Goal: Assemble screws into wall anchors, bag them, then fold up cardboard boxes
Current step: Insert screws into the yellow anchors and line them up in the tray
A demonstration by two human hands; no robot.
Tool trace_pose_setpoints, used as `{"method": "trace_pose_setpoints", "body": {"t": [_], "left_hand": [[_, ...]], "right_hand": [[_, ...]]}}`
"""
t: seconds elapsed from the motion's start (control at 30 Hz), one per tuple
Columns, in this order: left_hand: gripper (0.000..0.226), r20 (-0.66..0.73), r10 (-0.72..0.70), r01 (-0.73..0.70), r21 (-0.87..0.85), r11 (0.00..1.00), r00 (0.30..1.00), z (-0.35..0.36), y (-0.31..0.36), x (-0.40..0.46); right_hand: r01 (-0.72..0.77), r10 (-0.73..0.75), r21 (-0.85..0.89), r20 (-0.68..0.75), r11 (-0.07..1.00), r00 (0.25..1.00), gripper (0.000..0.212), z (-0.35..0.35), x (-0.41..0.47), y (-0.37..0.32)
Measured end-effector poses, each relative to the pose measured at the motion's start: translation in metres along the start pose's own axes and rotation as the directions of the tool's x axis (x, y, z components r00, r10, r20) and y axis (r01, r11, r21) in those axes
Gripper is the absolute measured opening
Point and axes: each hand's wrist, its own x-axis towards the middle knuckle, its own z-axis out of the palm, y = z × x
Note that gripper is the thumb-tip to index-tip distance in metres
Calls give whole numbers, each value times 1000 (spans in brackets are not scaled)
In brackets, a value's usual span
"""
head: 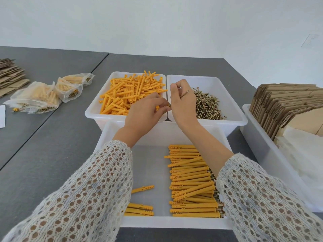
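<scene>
Finished anchors with screws (193, 180) lie in a neat row in the nearest tray (174, 222), easy to gather for bagging. Behind it, loose orange anchors (132, 92) and brass screws (207, 105) sit in side-by-side bins, one for each hand. Left hand (145, 110) pinches a part at its fingertips; right hand (181, 100) holds a screw (184, 93) between curled fingers, both meeting over the bins' shared edge.

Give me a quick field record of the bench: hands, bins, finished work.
left hand: pinches a small part, cannot tell what
right hand: holds a screw
anchor bin: loose yellow anchors
screw bin: loose screws
near bin: assembled anchors in a row
filled bags: on table, far left
flat cardboard: stacked, right bin
</scene>
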Motion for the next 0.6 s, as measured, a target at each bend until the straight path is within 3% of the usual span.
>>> {"method": "trace_pose_setpoints", "body": {"t": [0.1,0.2,0.37,0.6], "left_hand": [[14,-19,-6,6,-3,1000,1000,2,-2,0],[17,-68,-77,73,-62,995,995,3,-4,1],[17,-156,-250,186,-337,923,956,0,-7,5],[18,-187,-299,191,-444,875,936,-5,-3,10]], "right_hand": [[22,-10,-92,130,996,991,19,0,0,5],[-12,78,-213,304,977,950,42,0,1,9],[27,110,-318,404,948,908,44,-6,2,11],[127,29,-299,467,946,884,45,-3,-3,-2]]}}
